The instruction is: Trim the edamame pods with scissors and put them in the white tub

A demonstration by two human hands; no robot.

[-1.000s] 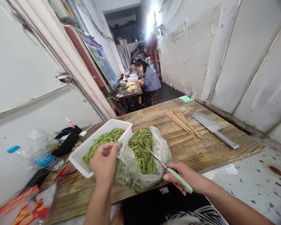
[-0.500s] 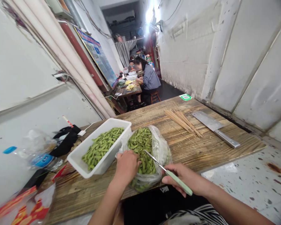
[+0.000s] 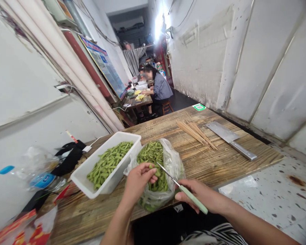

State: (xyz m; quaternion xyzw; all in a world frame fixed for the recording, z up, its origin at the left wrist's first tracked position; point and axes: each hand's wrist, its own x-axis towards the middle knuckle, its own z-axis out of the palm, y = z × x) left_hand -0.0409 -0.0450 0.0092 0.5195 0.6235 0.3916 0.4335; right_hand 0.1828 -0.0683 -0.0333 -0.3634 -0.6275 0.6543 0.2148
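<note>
My left hand (image 3: 139,178) pinches a green edamame pod (image 3: 151,166) just above the open clear plastic bag (image 3: 174,163) full of pods. In my right hand (image 3: 200,194) is a pair of scissors with a pale green handle (image 3: 192,199), fingers wrapped round it; the metal blades (image 3: 167,174) point up-left toward the pod in my left hand. Left of the bag a white plastic tub (image 3: 85,175) holds more edamame pods (image 3: 108,163). Everything rests on a wooden table (image 3: 219,160).
Bamboo skewers (image 3: 197,131) and a steel cleaver (image 3: 229,139) lie further right on the table. A water bottle (image 3: 38,177), a black item with a white charger cable (image 3: 71,154) and red packaging (image 3: 12,228) sit at the left. A person sits at a far table (image 3: 159,88).
My left hand moved from over the white tub to the bag, reached into the pods, and now lifts one pod toward the scissor blades. The right hand stayed nearly still.
</note>
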